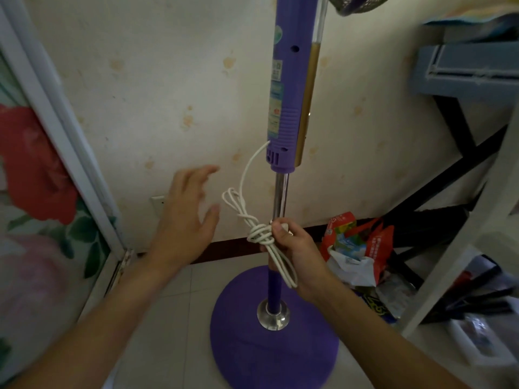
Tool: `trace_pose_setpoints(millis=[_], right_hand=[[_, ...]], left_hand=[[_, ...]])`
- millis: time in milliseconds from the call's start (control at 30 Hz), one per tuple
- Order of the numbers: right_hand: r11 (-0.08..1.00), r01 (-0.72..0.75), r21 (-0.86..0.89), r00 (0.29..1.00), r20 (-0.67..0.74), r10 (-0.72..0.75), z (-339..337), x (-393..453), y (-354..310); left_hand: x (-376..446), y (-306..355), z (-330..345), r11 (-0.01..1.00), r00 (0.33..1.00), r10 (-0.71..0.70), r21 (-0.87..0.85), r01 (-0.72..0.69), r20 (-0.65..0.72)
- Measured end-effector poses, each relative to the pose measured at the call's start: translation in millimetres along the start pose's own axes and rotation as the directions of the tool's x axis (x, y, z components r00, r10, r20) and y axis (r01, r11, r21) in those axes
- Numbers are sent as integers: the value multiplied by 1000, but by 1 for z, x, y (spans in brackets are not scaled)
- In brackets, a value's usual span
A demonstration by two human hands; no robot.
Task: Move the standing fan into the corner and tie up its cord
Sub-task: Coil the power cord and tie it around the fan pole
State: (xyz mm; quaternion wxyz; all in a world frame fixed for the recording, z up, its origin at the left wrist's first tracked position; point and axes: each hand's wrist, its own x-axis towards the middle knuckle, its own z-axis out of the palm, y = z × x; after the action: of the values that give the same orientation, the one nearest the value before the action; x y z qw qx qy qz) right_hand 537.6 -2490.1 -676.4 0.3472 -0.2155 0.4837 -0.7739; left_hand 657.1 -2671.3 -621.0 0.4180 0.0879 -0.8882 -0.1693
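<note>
The purple standing fan (288, 108) stands upright close to the wall, its round purple base (252, 343) on the tiled floor. A white cord (259, 234) leaves the bottom of the purple column and hangs beside the metal pole, gathered into a looped bundle with a knot around its middle. My right hand (295, 251) is shut on the bundle just right of the knot, at the pole. My left hand (186, 217) hovers to the left of the cord, fingers spread, holding nothing. The fan head is mostly out of view at the top.
A flower-patterned panel in a white frame (73, 153) stands at the left. Coloured plastic bags (356, 248) lie by the wall right of the fan. A black-legged table (463, 136) and a white shelf frame (460, 262) crowd the right side.
</note>
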Motion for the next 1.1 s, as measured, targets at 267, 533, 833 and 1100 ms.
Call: trace_pose_setpoints(millis=[267, 533, 833, 1100], right_hand=[[971, 182, -157, 979, -61, -194, 24, 8, 29], [912, 87, -402, 989, -75, -128, 17, 25, 39], [939, 46, -341, 999, 17, -43, -2, 30, 25], [893, 33, -449, 994, -74, -74, -7, 30, 23]], left_hand=[[-37, 3, 32, 415, 624, -421, -472, 778, 658], [-9, -9, 47, 477, 678, -500, -482, 735, 538], [-9, -14, 57, 562, 745, -441, -493, 664, 501], [-13, -9, 68, 464, 715, -442, -545, 699, 541]])
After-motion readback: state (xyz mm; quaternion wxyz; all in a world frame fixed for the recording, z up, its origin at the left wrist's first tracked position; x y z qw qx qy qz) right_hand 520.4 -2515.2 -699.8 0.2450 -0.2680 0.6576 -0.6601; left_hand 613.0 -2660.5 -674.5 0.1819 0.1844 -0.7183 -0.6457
